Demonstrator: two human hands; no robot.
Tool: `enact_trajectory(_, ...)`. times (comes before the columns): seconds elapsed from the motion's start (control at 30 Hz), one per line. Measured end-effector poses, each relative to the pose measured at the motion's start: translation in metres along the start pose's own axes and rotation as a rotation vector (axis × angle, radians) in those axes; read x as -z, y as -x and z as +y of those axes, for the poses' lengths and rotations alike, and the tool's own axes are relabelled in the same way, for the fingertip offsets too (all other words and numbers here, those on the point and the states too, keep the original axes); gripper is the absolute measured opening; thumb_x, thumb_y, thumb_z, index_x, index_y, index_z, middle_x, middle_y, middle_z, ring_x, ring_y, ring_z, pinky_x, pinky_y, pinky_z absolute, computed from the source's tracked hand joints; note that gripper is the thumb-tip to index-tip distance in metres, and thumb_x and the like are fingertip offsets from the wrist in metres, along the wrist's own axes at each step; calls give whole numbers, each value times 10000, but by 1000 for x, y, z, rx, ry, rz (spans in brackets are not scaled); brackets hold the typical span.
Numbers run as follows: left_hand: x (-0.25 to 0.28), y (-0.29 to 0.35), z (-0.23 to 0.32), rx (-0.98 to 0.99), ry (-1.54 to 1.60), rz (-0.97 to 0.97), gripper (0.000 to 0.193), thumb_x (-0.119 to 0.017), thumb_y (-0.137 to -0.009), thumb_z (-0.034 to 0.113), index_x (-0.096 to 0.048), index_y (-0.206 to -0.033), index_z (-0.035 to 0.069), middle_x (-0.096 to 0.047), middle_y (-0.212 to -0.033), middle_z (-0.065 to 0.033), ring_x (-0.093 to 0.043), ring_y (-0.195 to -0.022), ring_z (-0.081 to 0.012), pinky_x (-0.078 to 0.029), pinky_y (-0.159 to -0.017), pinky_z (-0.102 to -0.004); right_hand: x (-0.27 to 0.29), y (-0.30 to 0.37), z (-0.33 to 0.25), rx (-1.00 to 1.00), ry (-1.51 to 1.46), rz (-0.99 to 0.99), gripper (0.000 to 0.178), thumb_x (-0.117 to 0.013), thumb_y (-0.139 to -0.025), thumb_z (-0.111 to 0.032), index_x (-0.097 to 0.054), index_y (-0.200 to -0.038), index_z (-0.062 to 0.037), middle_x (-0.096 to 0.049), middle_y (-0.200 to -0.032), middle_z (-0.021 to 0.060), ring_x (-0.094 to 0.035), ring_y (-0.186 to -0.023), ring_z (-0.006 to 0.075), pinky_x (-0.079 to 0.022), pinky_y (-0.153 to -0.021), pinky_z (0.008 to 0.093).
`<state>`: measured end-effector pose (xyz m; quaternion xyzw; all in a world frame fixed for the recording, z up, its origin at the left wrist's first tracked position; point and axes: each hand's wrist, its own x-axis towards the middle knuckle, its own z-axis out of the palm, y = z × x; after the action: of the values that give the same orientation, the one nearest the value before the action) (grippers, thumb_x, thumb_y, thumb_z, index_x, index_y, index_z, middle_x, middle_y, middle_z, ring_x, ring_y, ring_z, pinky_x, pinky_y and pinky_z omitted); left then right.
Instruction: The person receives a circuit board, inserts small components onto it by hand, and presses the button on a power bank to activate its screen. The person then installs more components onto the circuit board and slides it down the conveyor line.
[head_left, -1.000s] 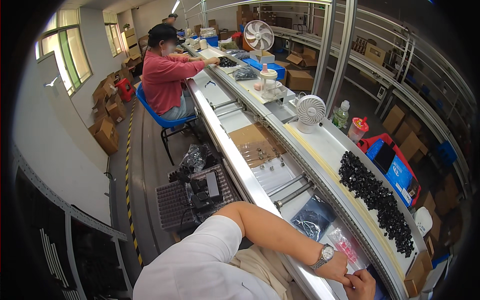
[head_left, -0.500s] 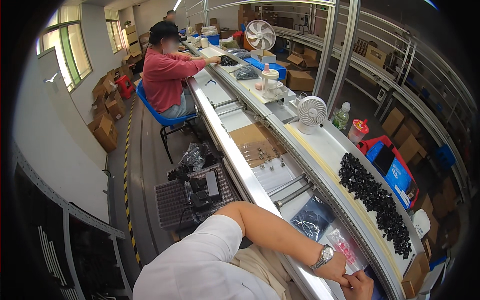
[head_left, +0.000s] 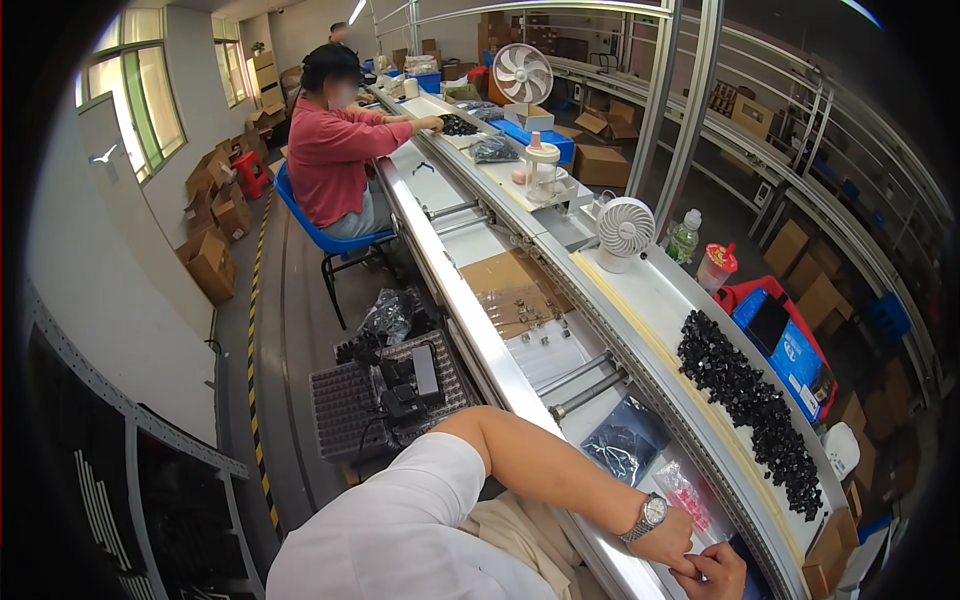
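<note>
My left hand [head_left: 664, 540], with a metal wristwatch [head_left: 650, 513] at the wrist, reaches over the line's near rail at the lower right. Its fingers are closed and meet the fingertips of my right hand [head_left: 720, 576], which is also closed. Whatever lies between the fingertips is too small or hidden to make out. Just beyond the hands lies a clear bag with pink pieces [head_left: 684, 497]. Farther along is a dark plastic bag [head_left: 625, 440] with pale cords or wires on it.
A long heap of small black parts [head_left: 750, 410] covers the right-hand shelf. A small white fan [head_left: 625, 232], a bottle [head_left: 684, 237] and a lidded cup [head_left: 716, 266] stand beyond it. Small metal parts lie on cardboard [head_left: 510, 285]. A co-worker in red [head_left: 335, 150] sits farther up the line.
My hands stay together in nearly the same place, with only a slight shift of the fingers. The co-worker's head and hands have moved a little.
</note>
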<state>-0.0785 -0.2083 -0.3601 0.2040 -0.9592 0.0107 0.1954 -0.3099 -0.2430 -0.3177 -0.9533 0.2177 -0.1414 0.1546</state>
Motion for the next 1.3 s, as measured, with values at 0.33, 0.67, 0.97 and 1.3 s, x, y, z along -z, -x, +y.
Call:
enact_trajectory(0.33,4,0,1,8,-16,-22,153,-581,-900,138,-571,-1050,107,-668,-738,-61,-657,-643,-303,-489,-642,-412,9,-3,-10,8,37,-51,203,-810,-758,-142,-780,-949,-81,-643,-835,62,-605,-667,252,-499,-631,355)
enact_trajectory(0.67,3,0,1,-15,-32,-32,154,-569,-910,135,-573,-1060,106,-680,-759,-64,-661,-654,-304,-490,-650,-410,20,-8,-31,-97,134,-169,190,-789,-777,-146,-781,-962,-102,-643,-808,55,-621,-652,262,-502,-616,373)
enact_trajectory(0.97,2,-1,2,7,-32,-33,147,-566,-910,134,-560,-1052,94,-673,-736,-67,-651,-640,-303,-490,-652,-416,15,-7,-33,-98,197,-106,166,-782,-780,-135,-780,-943,-105,-644,-813,54,-622,-657,264,-503,-623,375)
enact_trajectory(1.3,2,1,2,-1,-28,43,142,-568,-903,131,-547,-1039,99,-667,-720,-64,-644,-627,-300,-482,-644,-410,9,-7,-23,18,96,50,152,-788,-758,-96,-776,-909,-89,-628,-818,46,-597,-669,244,-500,-636,356)
